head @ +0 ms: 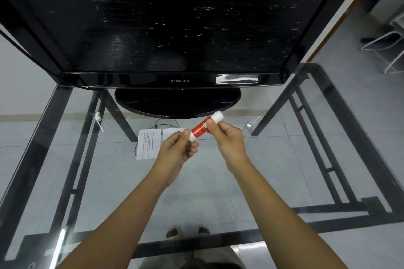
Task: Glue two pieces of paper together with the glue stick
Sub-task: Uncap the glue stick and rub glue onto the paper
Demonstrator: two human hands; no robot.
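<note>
Judging from the capped glue stick (202, 129) and the two papers (148, 143) lying side by side, unjoined, just beyond the grip, the gluing itself looks not yet begun. Both forearms reach forward above the glass table (284, 170): the left hand (178, 152) pinches the stick's lower end, the right hand (227, 137) clasps its red middle, the white end pointing away to the right.

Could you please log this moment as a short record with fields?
surface: glass table
glue stick: red and white, held above the table, cap on
left hand: grips the lower end
right hand: grips the middle, near the cap
papers: printed sheet and smaller sheet lying side by side
behind: Samsung monitor
</note>
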